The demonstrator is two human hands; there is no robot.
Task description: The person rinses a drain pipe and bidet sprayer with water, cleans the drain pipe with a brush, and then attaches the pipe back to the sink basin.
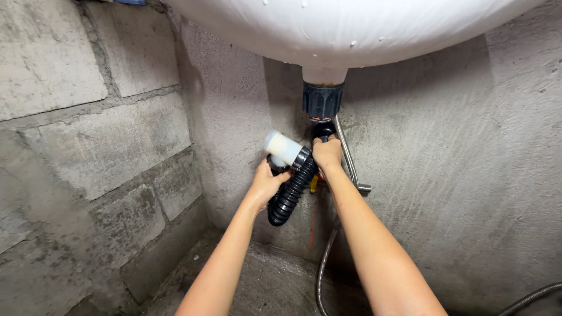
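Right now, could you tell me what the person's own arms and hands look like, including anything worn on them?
Both arms are bare along the whole length that shows: no sleeves reach into the picture. The left hand and the right hand wear no gloves. No watch, bracelet or ring can be seen on either wrist or on the fingers that show. Both forearms are slim and run up from the bottom edge.

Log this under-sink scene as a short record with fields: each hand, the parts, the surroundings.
left hand: left hand grips the black corrugated hose near its white end piece
right hand: right hand holds the fitting under the black drain nut
above: white basin, wet with droplets
beside: braided metal hose hanging down the wall
surroundings: grey block wall, rough plaster behind
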